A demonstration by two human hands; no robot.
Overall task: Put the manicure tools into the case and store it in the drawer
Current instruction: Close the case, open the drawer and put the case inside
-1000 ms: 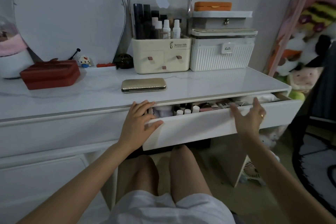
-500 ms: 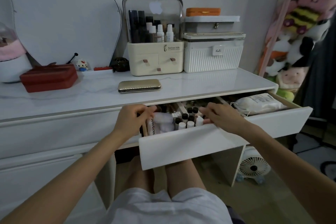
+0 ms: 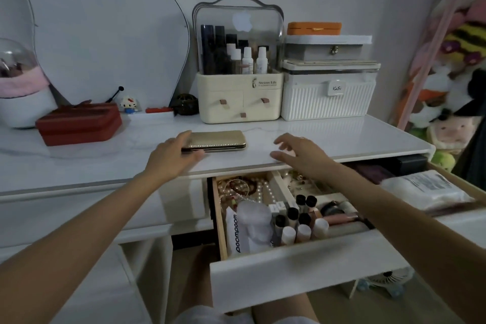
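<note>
2 bare hands reach over the white table [image 3: 342,137]. Far out to the left of the left hand sits a red box [image 3: 79,123], well apart from it.

Next comes the left hand [image 3: 171,156]. It grips the left end of the gold case [image 3: 218,141]. The fingers lie over the top of that end and the thumb curls along the front edge. The case is shut and lies flat on the table, and most of it sticks out to the right of the grip.

Behind the case, farther from the hands, stand a cream makeup box [image 3: 240,98] with bottles under a clear lid and, on its right, a white ribbed box [image 3: 328,97].

Just to the right of the case is the right hand [image 3: 299,152]. Its fingers are spread wide and loose and hold nothing. It hovers above the table, near the case's right end but not touching it.

Below both hands the drawer [image 3: 302,268] is pulled out wide. Inside it, under the right arm, are beads, small bottles and tubes, with a white packet [image 3: 423,189] far to the right.
</note>
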